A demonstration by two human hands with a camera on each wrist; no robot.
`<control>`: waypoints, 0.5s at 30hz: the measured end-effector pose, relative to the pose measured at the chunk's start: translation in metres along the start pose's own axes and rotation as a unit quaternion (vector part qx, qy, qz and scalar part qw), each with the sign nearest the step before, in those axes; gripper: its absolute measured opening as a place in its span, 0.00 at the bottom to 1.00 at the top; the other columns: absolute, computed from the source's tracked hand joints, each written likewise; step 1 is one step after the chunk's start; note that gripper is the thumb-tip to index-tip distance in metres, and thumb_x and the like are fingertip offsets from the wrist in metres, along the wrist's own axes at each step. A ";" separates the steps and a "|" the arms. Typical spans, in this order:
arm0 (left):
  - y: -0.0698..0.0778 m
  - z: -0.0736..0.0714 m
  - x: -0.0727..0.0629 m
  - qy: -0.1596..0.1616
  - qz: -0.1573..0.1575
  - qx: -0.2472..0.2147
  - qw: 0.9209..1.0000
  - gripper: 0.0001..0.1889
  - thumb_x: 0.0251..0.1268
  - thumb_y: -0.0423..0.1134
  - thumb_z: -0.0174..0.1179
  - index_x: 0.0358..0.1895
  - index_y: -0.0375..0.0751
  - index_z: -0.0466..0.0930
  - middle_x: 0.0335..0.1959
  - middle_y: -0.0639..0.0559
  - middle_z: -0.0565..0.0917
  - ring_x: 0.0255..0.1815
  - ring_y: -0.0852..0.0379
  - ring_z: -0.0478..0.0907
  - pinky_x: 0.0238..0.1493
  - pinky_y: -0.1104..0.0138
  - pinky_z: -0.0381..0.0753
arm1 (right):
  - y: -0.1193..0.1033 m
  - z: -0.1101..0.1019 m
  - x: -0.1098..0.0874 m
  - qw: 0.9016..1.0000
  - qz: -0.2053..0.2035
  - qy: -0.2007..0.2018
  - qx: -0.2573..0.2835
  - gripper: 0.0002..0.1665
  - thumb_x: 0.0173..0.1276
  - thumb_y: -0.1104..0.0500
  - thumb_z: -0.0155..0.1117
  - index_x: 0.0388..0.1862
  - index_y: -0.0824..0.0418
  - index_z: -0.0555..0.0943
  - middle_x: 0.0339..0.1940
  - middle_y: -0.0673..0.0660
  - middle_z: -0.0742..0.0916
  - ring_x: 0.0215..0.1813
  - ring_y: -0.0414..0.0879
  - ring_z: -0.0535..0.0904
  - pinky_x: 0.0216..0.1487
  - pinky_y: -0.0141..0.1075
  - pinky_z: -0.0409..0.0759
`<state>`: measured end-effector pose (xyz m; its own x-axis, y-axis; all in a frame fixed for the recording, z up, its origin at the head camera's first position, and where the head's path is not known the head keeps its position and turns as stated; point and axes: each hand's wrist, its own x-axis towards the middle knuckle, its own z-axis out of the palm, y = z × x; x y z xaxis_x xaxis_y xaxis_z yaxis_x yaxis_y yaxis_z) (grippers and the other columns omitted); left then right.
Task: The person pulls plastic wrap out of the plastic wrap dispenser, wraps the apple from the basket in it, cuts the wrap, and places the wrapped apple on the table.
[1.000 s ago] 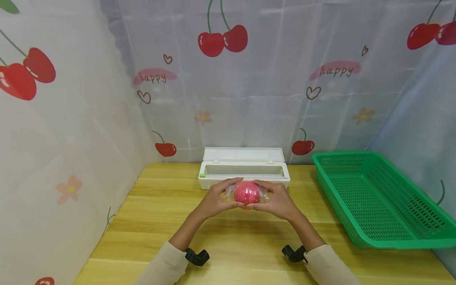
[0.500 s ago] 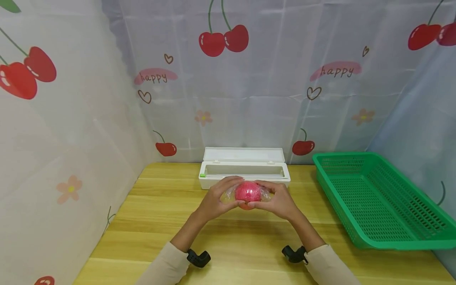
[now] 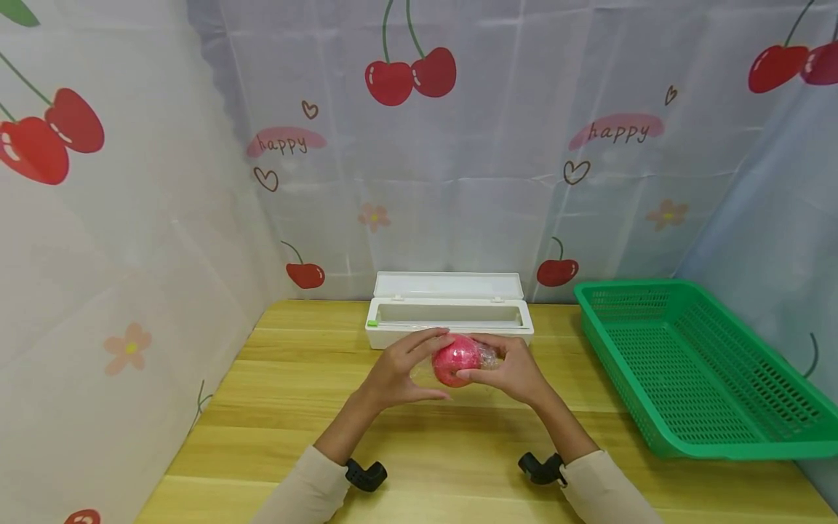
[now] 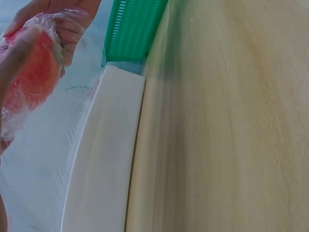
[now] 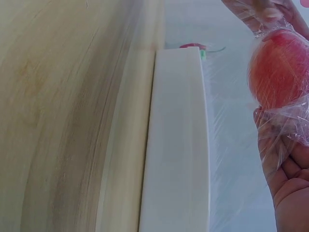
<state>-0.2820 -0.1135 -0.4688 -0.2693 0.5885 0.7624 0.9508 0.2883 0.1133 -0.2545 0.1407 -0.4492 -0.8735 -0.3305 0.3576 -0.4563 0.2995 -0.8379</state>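
Hands, two of them, work over a wooden table (image 3: 294,407) in the head view, with one apple (image 3: 450,358) between them, held up in front of a white dispenser box. Clear plastic film (image 3: 488,356) covers the red fruit and bunches at its right side. The left hand (image 3: 394,370) has its fingers on the apple's upper left, its thumb spread well away below and touching nothing. The right hand (image 3: 516,370) grips the wrapped fruit, thumb in front, fingers behind.

Containers number two. The white dispenser box (image 3: 378,338) stands with its single lid (image 3: 448,284) tipped back and one green slider (image 3: 372,322) at its front left edge; its trough shows pale inner walls, the bottom being too indistinct to read. The green basket (image 3: 681,364), to the right, shows its perforated floor and sides. Two beige sleeves (image 3: 609,482) each have one black wrist mount (image 3: 540,468) beside the cuff. On the curtain (image 3: 458,167) behind, "happy" is printed twice.

From the left wrist, one blurred finger of the left hand crosses the apple, the right hand behind it; the box wall and a corner of the basket appear beyond.

From the right wrist, film drapes over the right hand's fingers below the apple, and the left hand touches the wrap above.
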 end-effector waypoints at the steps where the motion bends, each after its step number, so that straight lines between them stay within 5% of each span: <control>1: 0.000 0.000 0.000 -0.004 0.003 0.007 1.000 0.53 0.38 0.58 0.84 0.72 0.42 0.72 0.65 0.40 0.78 0.67 0.49 0.76 0.66 0.61 0.76 | 0.000 0.000 0.000 1.000 0.001 -0.002 0.003 0.31 0.55 0.53 0.83 0.59 0.57 0.85 0.50 0.55 0.89 0.48 0.51 0.85 0.43 0.35 0.87; 8: 0.001 0.000 0.000 -0.019 -0.003 0.017 1.000 0.51 0.40 0.48 0.85 0.73 0.45 0.70 0.68 0.43 0.76 0.68 0.50 0.74 0.68 0.62 0.74 | 0.002 -0.001 0.001 1.000 0.002 -0.011 0.008 0.31 0.56 0.52 0.82 0.59 0.57 0.85 0.49 0.53 0.90 0.46 0.50 0.85 0.42 0.36 0.87; 15: 0.004 0.002 -0.001 -0.018 -0.026 -0.037 0.999 0.46 0.46 0.41 0.83 0.72 0.43 0.71 0.70 0.45 0.74 0.70 0.49 0.73 0.67 0.65 0.75 | 0.003 -0.002 0.001 1.000 0.009 -0.020 0.010 0.32 0.57 0.51 0.82 0.60 0.58 0.85 0.50 0.54 0.89 0.47 0.50 0.84 0.42 0.37 0.87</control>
<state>-0.2781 -0.1108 -0.4703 -0.3222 0.6019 0.7307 0.9440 0.2624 0.2000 -0.2575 0.1426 -0.4508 -0.8737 -0.3608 0.3264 -0.4373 0.2883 -0.8518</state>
